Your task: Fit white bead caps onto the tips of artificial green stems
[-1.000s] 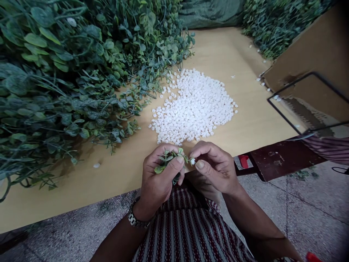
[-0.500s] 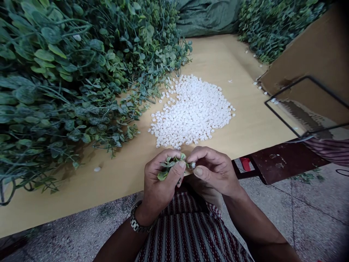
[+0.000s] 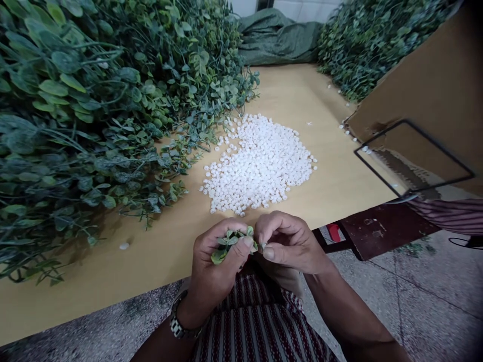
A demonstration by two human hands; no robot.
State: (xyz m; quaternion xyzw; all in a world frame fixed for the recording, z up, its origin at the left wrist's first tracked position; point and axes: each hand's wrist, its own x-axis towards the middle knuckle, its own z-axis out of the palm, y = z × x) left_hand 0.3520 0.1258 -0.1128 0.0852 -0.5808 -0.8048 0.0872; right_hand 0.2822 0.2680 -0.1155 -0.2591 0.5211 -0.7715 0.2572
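Grips a leafy sprig (image 3: 225,246) in the L hand (image 3: 215,269), just above the lap. Pinches a tiny pale bit (image 3: 263,245) btwn thumb + finger of the R hand (image 3: 292,246), right by the sprig; can't tell how firmly tbh. Has a pile of white pieces (image 3: 260,163) on the table (image 3: 335,176) just past both hands, greenery (image 3: 113,115) to their left, cardboard (image 3: 426,95) w/ a wire frame (image 3: 439,142) well off to their right.

no readable text, no labels, no numbers
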